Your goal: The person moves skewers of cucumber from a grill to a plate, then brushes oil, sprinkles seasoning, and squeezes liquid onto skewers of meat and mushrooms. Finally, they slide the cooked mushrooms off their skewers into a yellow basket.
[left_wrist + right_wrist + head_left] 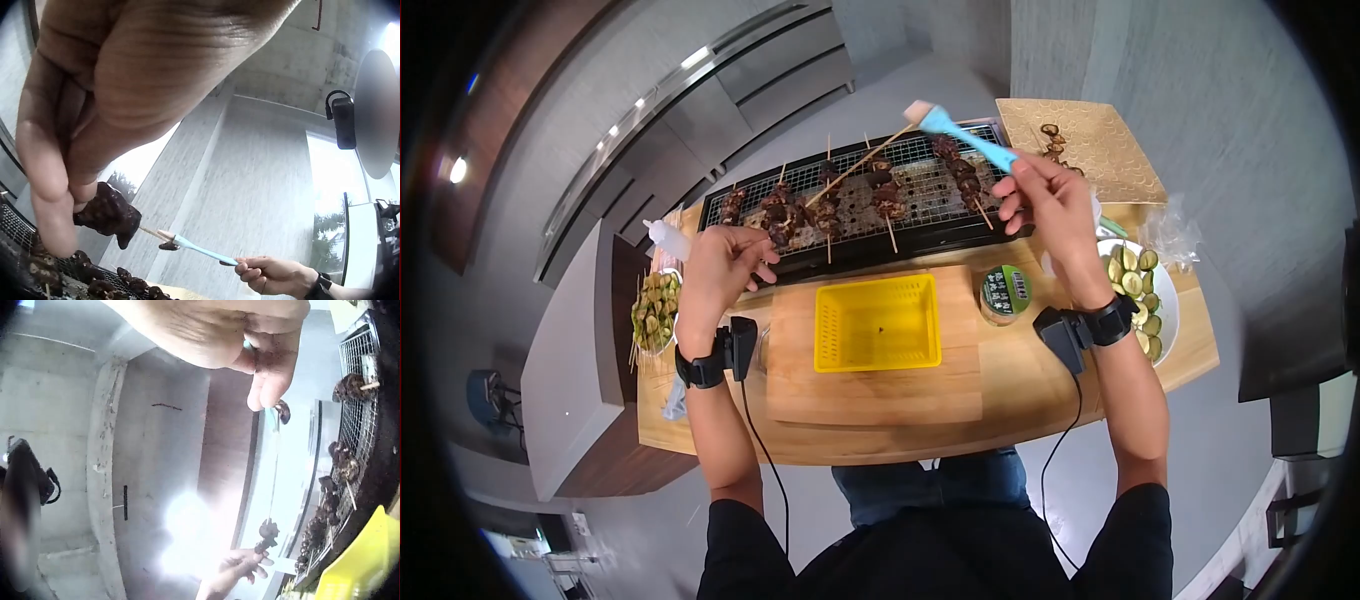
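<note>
My left hand [725, 265], over the grill's near left edge, holds a meat skewer with fingers and thumb. The skewer's bare stick [860, 167] slants up and away to the right. A dark, glossy meat chunk [111, 215] shows right at the left fingertips in the left wrist view. My right hand [1050, 205], raised over the grill's right end, grips the handle of a light-blue basting brush [970, 137]. Its pale bristles point left and overlap the far end of the stick. Several browned meat skewers [885, 190] lie across the wire rack of the black grill [860, 262].
A yellow plastic basket [878, 362] stands on a wooden board [870, 405] before me, with a green-labelled tub [1005, 295] to its right. Plates of sliced vegetables [1168, 300] flank the table. A squeeze bottle [665, 238] stands left; a patterned board [1100, 115] lies back right.
</note>
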Demonstrator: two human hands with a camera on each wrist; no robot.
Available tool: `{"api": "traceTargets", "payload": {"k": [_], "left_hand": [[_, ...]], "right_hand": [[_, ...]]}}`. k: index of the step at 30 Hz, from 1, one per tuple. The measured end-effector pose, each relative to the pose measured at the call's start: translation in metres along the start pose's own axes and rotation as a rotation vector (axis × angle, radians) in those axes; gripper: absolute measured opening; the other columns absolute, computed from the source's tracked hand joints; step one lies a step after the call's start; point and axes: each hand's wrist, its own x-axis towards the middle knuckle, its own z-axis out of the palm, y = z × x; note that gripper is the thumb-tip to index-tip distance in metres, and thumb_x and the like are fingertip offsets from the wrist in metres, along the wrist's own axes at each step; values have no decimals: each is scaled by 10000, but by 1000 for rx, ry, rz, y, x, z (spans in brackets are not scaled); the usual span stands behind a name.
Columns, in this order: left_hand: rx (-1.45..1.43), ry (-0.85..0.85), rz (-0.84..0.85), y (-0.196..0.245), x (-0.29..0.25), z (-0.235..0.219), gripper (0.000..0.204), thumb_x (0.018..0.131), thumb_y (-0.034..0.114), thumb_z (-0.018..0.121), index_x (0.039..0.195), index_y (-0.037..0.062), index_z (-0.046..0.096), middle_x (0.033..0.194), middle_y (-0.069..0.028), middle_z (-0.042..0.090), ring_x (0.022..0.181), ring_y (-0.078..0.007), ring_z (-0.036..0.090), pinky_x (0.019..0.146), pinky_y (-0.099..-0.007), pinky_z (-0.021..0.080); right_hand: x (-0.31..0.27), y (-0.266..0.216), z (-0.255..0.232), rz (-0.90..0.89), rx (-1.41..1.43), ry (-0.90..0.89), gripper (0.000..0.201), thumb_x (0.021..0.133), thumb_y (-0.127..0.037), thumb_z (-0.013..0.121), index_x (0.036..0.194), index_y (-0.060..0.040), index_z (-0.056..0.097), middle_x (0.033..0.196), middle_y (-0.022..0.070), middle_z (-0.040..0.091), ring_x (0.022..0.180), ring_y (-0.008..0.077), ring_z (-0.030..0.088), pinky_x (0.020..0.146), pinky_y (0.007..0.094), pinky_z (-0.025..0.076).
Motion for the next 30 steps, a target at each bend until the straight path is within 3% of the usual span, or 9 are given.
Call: {"api": "traceTargets", "payload": {"k": [8,18,21,24,30], "left_hand": [[9,13,-12,-12,1,-3,141,922,48,585,890,-53,677,745,-74,677,623,-114,666,498,-234,482],[-89,-73,-23,-21,13,12,157,913,58,605,966,-68,683,768,-91,696,597,-120,668,487,-229,491],[60,-49,-41,-10,15,12,154,914,56,603,966,-65,683,767,-88,695,596,-119,668,475,-226,482],[11,-6,38,-4,18,3,151,914,57,606,953,-63,688,753,-83,693,581,-113,662,458,-222,469],[-37,15,-39,-14,14,8,151,913,58,606,913,-65,694,718,-75,685,542,-108,642,449,-217,461]], "right_hand": [[1,-9,-14,-80,-31,137,321,990,-113,499,1251,59,571,843,100,669,617,112,604,506,238,528],[5,-25,-27,-104,-220,77,299,996,-119,492,1217,60,582,829,90,671,624,106,610,497,239,528],[5,-32,-37,-124,-230,84,302,998,-125,490,1229,50,575,820,77,669,624,98,607,499,233,519],[1,-51,-47,-162,-377,79,301,1007,-162,483,1215,28,590,800,51,664,625,80,602,504,221,499],[22,-61,-53,-167,-502,45,284,1002,-172,497,1177,22,608,773,41,656,610,77,597,498,226,495]]}}
